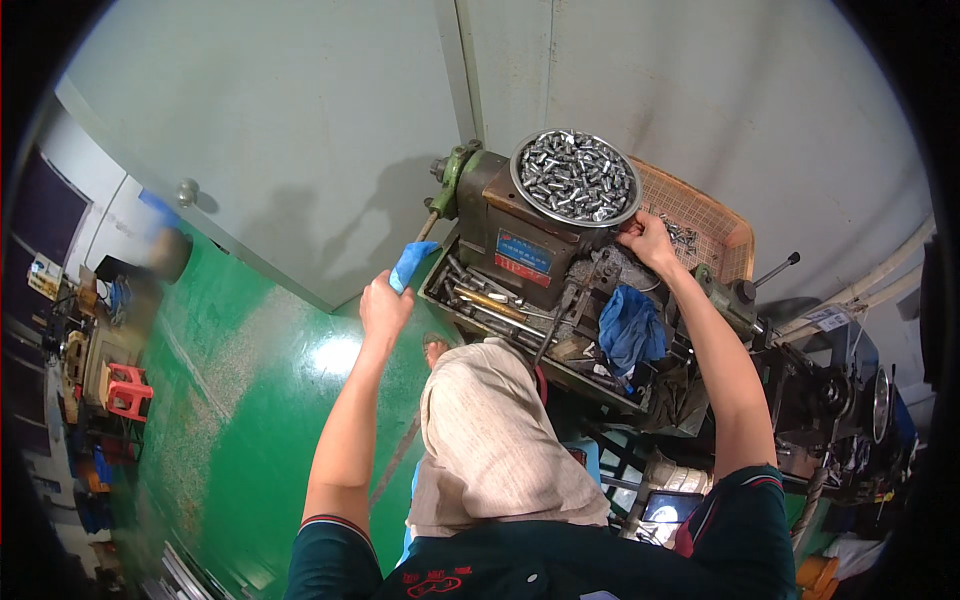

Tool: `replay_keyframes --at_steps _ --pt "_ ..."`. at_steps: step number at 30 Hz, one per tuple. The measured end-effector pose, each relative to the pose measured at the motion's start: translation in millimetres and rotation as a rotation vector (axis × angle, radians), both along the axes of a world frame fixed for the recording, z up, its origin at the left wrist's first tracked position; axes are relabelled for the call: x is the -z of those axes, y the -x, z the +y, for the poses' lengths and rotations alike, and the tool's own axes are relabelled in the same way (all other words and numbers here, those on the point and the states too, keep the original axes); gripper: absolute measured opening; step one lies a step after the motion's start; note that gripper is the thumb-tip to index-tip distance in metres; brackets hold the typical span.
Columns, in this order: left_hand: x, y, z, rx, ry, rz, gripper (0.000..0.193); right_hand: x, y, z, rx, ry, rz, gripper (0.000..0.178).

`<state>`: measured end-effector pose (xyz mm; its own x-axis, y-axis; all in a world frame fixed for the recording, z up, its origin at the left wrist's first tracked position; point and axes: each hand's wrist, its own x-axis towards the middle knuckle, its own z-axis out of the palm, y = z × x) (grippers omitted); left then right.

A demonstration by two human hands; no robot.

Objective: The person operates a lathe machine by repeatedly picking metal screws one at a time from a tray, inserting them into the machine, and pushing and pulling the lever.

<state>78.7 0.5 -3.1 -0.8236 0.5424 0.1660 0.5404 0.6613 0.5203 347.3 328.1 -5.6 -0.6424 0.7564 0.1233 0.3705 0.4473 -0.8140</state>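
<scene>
L hand (384, 308) is clamped round the lever's blue-wrapped grip (411, 264), prob. padded for comfort. R hand (648, 240) has fingers bunched by the machine (487, 215), just below the bowl (533, 208); can't tell if they're on a part. Bowl of small metal pcs (575, 172) sits atop the machine, presumably for quick reach; basket (746, 245) w/ more pcs behind.

The handle wrap (408, 266) is blue, the lever hub (458, 185) green, the metal pieces (575, 175) silver-grey, the basket (713, 217) latticed tan.
</scene>
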Motion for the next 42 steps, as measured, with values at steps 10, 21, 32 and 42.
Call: replay_keyframes --at_steps 10,21,32,42 --pt "-2 -2 0 -0.004 -0.009 0.001 0.019 -3 3 -5 0.017 0.015 0.003 0.014" --pt "0 -1 0 -0.008 -0.016 0.008 0.020 -5 4 -3 0.056 -0.034 -0.115 0.018" --pt "3 1 0 -0.008 -0.020 0.009 0.020 -15 4 -11 0.077 -0.071 -0.241 0.026" --pt "4 1 0 0.001 -0.017 0.030 0.021 -2 4 -1 0.015 -0.019 -0.202 0.018"
